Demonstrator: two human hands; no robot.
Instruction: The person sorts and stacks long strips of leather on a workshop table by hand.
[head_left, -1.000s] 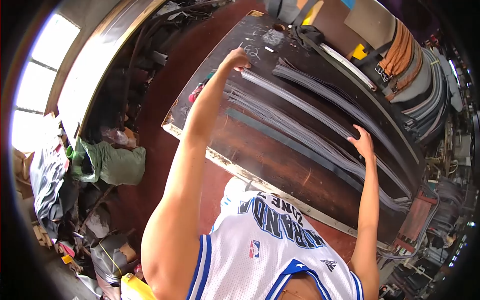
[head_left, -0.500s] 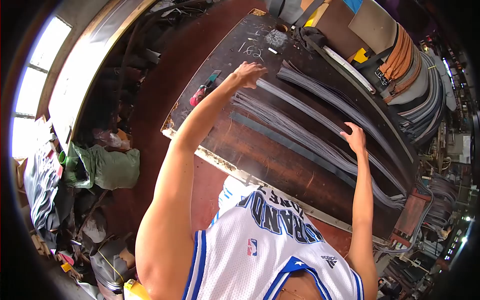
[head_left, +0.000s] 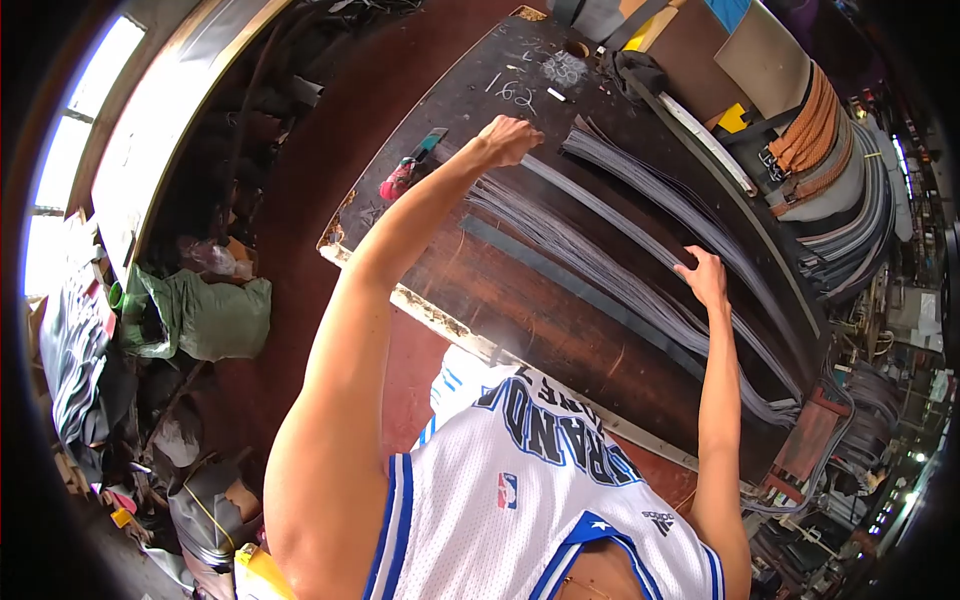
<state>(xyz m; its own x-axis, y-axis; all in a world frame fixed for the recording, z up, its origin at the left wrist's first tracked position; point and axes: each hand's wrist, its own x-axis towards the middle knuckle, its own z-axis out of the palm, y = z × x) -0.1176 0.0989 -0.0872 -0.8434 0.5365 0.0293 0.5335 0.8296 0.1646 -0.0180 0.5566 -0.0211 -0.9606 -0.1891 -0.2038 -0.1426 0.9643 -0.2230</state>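
Observation:
Long dark straps with grey edges lie in bundles along a dark workbench (head_left: 590,330). My left hand (head_left: 508,141) is closed, knuckles up, at the far left end of the middle strap bundle (head_left: 600,205); what its fingers hold, if anything, is hidden. Further right along that bundle, my right hand (head_left: 706,275) has its thumb and fingers apart, the fingertips close to the straps. A thicker strap bundle (head_left: 650,180) lies beyond, and a looser strap bundle (head_left: 570,245) lies nearer to me. A single flat dark strip (head_left: 540,268) is closest to my body.
A tool with a teal blade-like part and pink-wrapped handle (head_left: 405,175) lies at the bench's left. Chalk (head_left: 556,95) sits by chalk-written numbers. Braided orange belts (head_left: 808,125) and rolled material stand at the back right. A green sack (head_left: 215,310) is on the left.
My left hand has curled from loosely spread fingers into a closed shape and shifted slightly up. My right hand stays nearly in place. The view has moved a little.

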